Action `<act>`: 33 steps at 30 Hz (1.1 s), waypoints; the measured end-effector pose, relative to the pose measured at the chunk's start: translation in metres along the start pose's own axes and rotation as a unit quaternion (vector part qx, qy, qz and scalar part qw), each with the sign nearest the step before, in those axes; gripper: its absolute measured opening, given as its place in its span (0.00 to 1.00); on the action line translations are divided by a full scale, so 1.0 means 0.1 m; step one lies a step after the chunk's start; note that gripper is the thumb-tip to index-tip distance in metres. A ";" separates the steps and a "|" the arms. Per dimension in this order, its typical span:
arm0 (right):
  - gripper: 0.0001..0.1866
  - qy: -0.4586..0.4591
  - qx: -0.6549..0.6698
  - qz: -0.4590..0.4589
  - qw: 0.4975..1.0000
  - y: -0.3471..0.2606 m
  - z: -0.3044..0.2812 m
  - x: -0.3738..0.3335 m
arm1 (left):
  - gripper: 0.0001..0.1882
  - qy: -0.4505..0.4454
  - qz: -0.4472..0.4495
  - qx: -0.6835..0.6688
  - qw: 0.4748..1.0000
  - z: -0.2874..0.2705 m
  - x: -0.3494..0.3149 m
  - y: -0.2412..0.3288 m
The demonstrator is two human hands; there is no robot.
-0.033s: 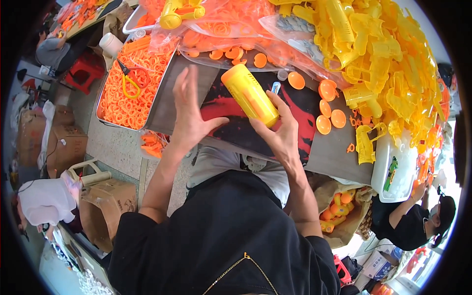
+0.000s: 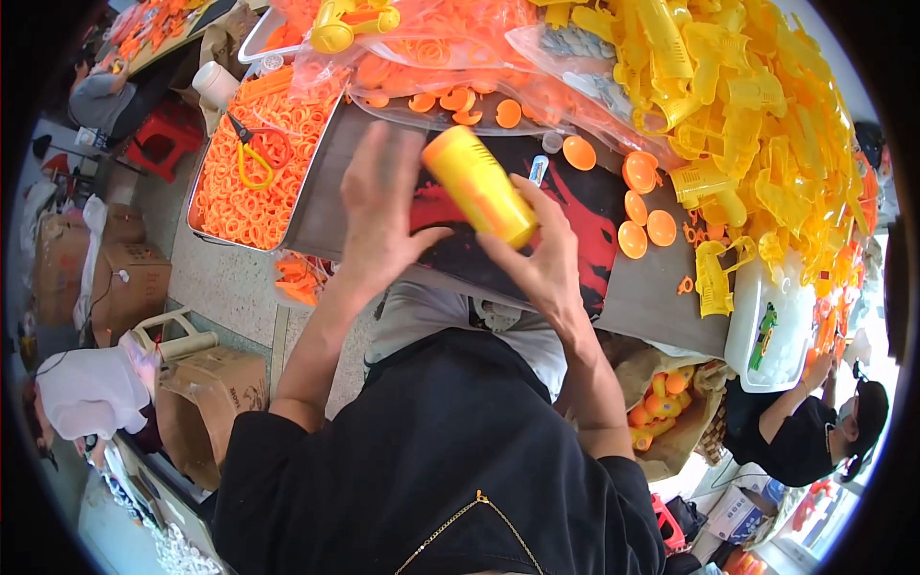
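My right hand (image 2: pixel 548 259) grips the lower end of a yellow plastic cylinder (image 2: pixel 482 190) with small dark slots and an orange far end. The cylinder tilts up to the left, above a black and red mat (image 2: pixel 589 230). Close by on its left is my left hand (image 2: pixel 379 225), open and apart from it, with the thumb stretched toward it and the fingers blurred. Orange domed caps (image 2: pixel 660 227) lie right of the mat, and a small white-and-blue tube (image 2: pixel 539 171) lies beyond my right hand.
Left stands a tray (image 2: pixel 195 230) of orange rings with scissors (image 2: pixel 251 156) on top. Yellow shells (image 2: pixel 757 144) pile up at the right, near a white bin (image 2: pixel 743 359). Bags of orange parts (image 2: pixel 431 48) fill the back. A co-worker (image 2: pixel 791 436) sits at the right.
The cylinder has shifted slightly left with my right hand. My left hand has moved a little, its fingers now more blurred.
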State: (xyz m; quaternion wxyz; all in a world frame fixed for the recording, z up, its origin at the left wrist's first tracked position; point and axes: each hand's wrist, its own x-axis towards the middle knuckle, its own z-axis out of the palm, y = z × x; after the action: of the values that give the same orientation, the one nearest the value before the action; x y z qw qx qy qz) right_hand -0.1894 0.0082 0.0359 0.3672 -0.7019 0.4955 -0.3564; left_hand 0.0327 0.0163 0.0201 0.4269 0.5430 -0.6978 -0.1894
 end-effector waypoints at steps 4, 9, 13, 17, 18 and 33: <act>0.30 -0.026 0.043 -0.054 0.997 0.14 -0.15 0.19 | 0.47 -0.047 0.184 0.210 0.959 0.05 0.10 0.13; 0.13 0.173 -0.320 -0.118 0.924 1.07 -0.50 0.76 | 0.38 -0.056 -0.046 -0.222 0.972 0.16 0.09 -0.03; 0.11 0.213 -0.446 -0.210 0.843 1.21 -0.56 0.82 | 0.42 -0.048 0.006 -0.193 0.980 0.25 0.05 -0.11; 0.12 0.092 0.314 0.055 0.944 0.66 -0.68 0.53 | 0.43 -0.043 0.052 -0.156 0.985 0.35 0.06 -0.17; 0.15 0.024 0.382 0.052 0.922 0.26 -0.63 0.45 | 0.43 -0.046 0.049 -0.157 0.985 0.37 0.05 -0.16; 0.20 0.037 -0.122 -0.047 0.991 0.23 -0.46 0.03 | 0.45 -0.066 0.250 -0.112 0.959 0.73 0.29 0.13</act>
State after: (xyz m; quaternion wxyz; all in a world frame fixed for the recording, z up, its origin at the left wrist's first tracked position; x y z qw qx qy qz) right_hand -0.2383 -0.0072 0.0386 0.2434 -0.7502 0.5149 -0.3359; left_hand -0.0345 -0.0203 -0.0006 0.4718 0.2863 -0.8122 -0.1892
